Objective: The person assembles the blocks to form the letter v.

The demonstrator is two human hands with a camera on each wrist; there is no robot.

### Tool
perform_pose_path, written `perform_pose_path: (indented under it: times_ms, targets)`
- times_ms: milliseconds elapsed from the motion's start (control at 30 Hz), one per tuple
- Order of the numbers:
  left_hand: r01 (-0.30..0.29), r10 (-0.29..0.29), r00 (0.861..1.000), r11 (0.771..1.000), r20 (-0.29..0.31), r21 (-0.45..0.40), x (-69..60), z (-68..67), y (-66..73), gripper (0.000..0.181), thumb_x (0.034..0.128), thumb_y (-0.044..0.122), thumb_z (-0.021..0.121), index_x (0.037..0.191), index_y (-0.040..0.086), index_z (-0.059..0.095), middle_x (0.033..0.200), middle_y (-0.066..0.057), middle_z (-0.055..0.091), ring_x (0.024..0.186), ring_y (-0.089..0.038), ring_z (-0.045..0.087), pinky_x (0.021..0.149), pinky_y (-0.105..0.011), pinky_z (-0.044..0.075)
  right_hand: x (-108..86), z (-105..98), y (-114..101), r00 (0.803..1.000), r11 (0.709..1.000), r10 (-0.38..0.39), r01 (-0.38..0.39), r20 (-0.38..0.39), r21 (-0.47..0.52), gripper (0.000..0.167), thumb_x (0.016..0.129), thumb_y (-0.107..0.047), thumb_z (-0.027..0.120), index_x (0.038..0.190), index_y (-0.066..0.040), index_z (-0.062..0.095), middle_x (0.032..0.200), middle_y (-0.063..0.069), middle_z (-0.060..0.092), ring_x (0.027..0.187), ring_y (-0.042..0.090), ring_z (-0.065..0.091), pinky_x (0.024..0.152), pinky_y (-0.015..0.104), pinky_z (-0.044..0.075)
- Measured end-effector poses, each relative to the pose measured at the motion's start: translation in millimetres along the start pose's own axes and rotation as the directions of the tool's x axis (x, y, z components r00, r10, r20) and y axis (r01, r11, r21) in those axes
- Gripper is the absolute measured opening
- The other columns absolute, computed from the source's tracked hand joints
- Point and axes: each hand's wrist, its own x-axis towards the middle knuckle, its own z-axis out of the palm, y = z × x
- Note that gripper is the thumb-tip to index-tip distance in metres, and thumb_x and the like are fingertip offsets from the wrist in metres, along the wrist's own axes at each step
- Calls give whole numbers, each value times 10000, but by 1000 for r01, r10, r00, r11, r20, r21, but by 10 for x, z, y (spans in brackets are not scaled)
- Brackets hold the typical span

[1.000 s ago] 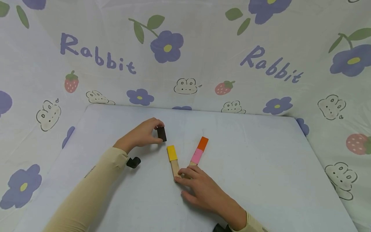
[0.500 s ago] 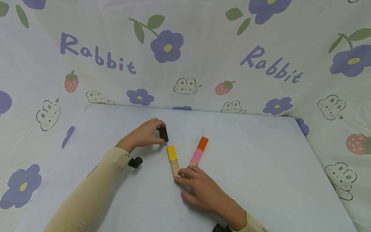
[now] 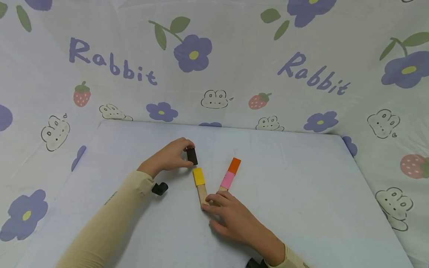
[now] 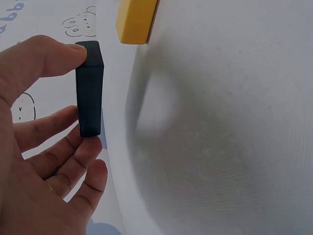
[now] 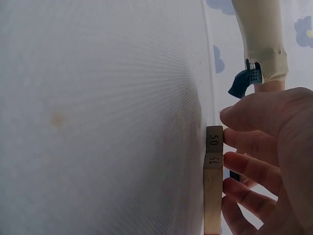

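Note:
My left hand pinches a black block between thumb and fingers. In the left wrist view the black block is above the white surface, apart from the yellow block. On the table, the yellow block adjoins a plain wooden block, forming one arm of a V. An orange block and a pink block make up the other arm. My right hand rests its fingertips on plain wooden blocks at the V's point, partly hiding them. Printed digits mark the wooden blocks there.
A white-covered table spreads under both hands. Behind it hangs a patterned cloth with flowers and rabbits. Black wrist devices sit at the sleeve cuffs, close above the table.
The left hand has carried the black block a little to the right and slightly nearer, toward the far end of the yellow block. My right hand and the laid blocks have stayed still.

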Motion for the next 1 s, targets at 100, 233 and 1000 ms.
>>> perform_pose_path:
  times_ms: [100, 233, 1000]
  targets:
    - [2, -2, 1000, 1000, 4, -3, 7, 6, 21, 616, 920, 208, 856, 1443, 10, 599, 1398, -152, 610, 1285, -344, 579, 1123, -476, 471, 0, -2, 2, 1000, 1000, -4, 4, -2, -2, 429, 975, -219, 794, 1400, -175, 756, 1386, -9, 637, 1248, 188, 506, 1058, 373, 490]
    - [3, -3, 1000, 1000, 6, -4, 20, 24, 22, 613, 917, 202, 855, 1440, 6, 600, 1396, -155, 612, 1281, -343, 582, 1120, -474, 474, 0, -7, 7, 1000, 1000, -10, 10, -7, -5, 431, 972, -216, 793, 1400, -172, 755, 1386, -8, 637, 1252, 191, 509, 1062, 377, 488]
    - [1, -2, 1000, 1000, 28, 22, 60, 145, 40, 606, 915, 221, 856, 1422, -4, 613, 1349, -149, 625, 1230, -308, 592, 1110, -463, 478, 2, -9, 10, 1000, 1000, 5, -4, 16, -19, 422, 986, -242, 783, 1404, -197, 754, 1393, -15, 638, 1262, 188, 508, 1074, 370, 485]
